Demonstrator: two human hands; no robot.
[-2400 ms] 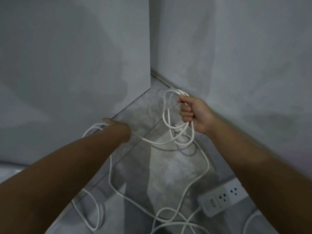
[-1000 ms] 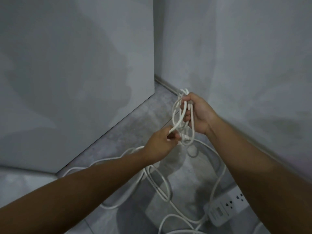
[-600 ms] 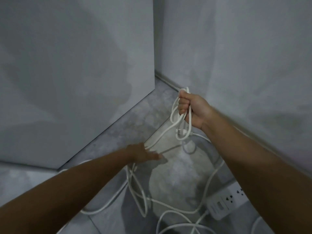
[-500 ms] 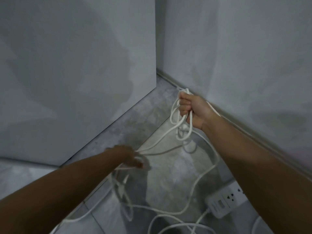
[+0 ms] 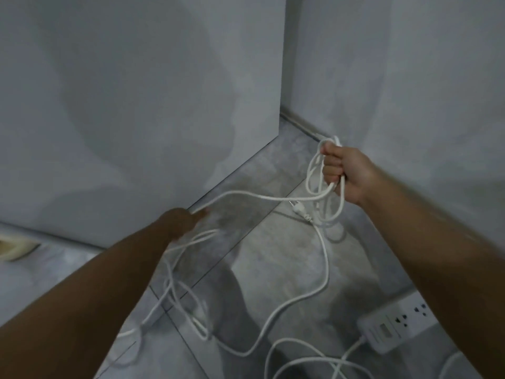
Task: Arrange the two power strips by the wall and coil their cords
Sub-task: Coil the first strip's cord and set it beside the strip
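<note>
My right hand (image 5: 345, 170) is shut on several loops of white cord (image 5: 314, 170), held up near the right wall. The plug (image 5: 299, 210) dangles under the loops. From the loops one strand (image 5: 246, 193) runs left to my left hand (image 5: 181, 220), which grips it low by the foot of the left panel. More slack cord (image 5: 295, 302) lies tangled on the grey floor and leads to a white power strip (image 5: 396, 324) lying by the right wall, partly hidden behind my right forearm. I see only one power strip.
A grey panel (image 5: 164, 105) stands on the left and a grey wall (image 5: 410, 91) on the right, meeting in a narrow corner. A baseboard (image 5: 300, 124) runs along the right wall. A pale object (image 5: 16, 247) shows at the left edge.
My left hand let go at the coil, dropped down and left, and now pulls a strand taut away from the loops. My right hand keeps holding the coil in about the same place.
</note>
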